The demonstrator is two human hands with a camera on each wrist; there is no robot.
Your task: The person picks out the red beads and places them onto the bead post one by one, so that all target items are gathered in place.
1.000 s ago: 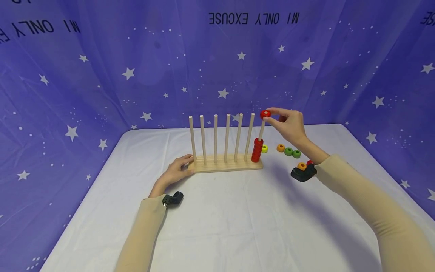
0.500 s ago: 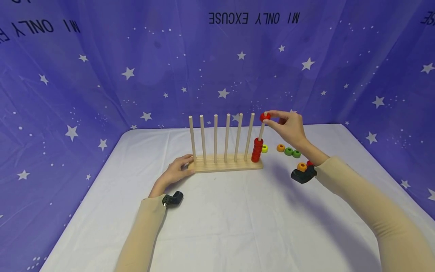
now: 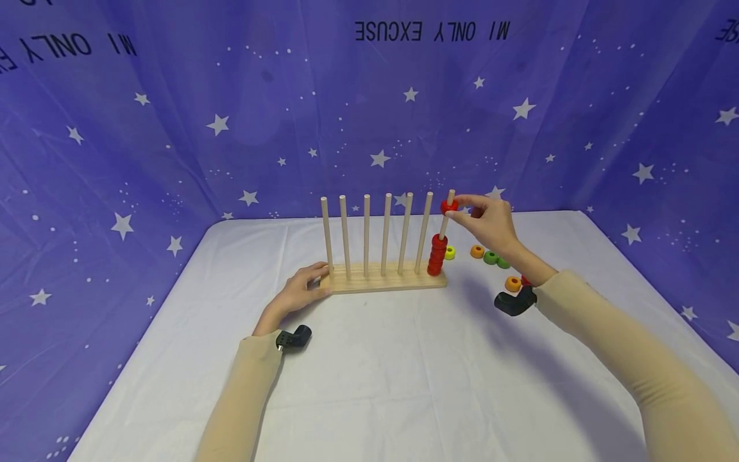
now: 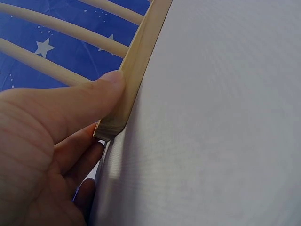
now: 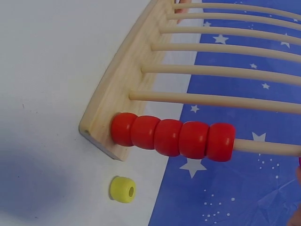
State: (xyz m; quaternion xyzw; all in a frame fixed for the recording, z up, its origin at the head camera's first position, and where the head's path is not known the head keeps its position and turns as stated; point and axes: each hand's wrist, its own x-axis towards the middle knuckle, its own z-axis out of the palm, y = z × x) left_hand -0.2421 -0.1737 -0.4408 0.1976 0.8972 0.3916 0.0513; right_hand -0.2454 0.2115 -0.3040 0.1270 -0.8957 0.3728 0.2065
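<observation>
A wooden peg stand (image 3: 381,285) with several upright pegs stands on the table. At its left end my left hand (image 3: 297,292) holds the base, the thumb (image 4: 106,92) on the front edge and the fingers around the end. My right hand (image 3: 491,221) pinches a red bead (image 3: 447,208) between thumb and fingertips. That bead is threaded on the rightmost peg, a little below its tip. Lower on the same peg sits a stack of several red beads (image 5: 169,137), resting on the base. In the right wrist view, my right fingers barely show at the edge.
Right of the stand lies a yellow bead (image 3: 450,253). Farther right are an orange bead (image 3: 476,251), two green beads (image 3: 491,257) and another orange bead (image 3: 512,283). A red bead (image 3: 525,280) is partly hidden by my right wrist. A blue starry curtain (image 3: 346,115) hangs behind the white-covered table.
My right hand has moved down, sliding the red bead from the peg's tip to slightly below it. The left hand and the stand have stayed in place.
</observation>
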